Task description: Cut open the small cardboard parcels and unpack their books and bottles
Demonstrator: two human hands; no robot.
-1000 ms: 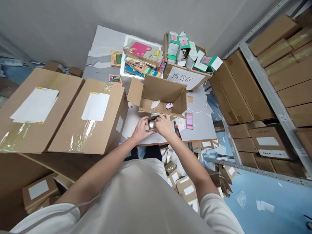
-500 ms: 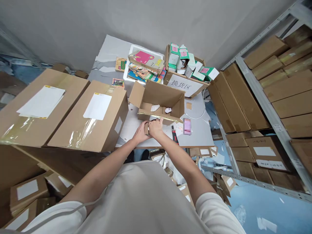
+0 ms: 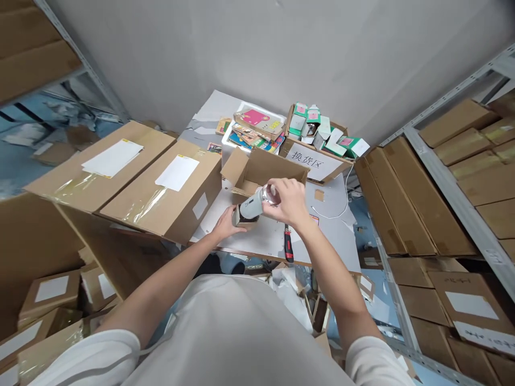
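Note:
My right hand (image 3: pixel 290 201) is closed round the shiny, silvery end of a pale grey bottle (image 3: pixel 253 207). The bottle is tilted, with its dark lower end in the mouth of a small cardboard box (image 3: pixel 238 219). Round that small box my left hand (image 3: pixel 225 225) is closed, near the table's front edge. Just behind both hands stands an open carton (image 3: pixel 277 165) with its flaps up; my right hand and the bottle hide part of its front. A red and black utility knife (image 3: pixel 288 246) lies on the table below my right forearm.
Two large taped cartons (image 3: pixel 161 182) with white papers on top stand at the left. At the back of the table (image 3: pixel 265 240) are a white foam bin of books (image 3: pixel 261 120) and a box of green and white packages (image 3: pixel 322 131). Shelves of cartons (image 3: pixel 422 198) rise at the right.
The bottle has come into view, drawn partly out of the small box by my right hand, which has moved up and right. My left hand keeps the box. The view has shifted.

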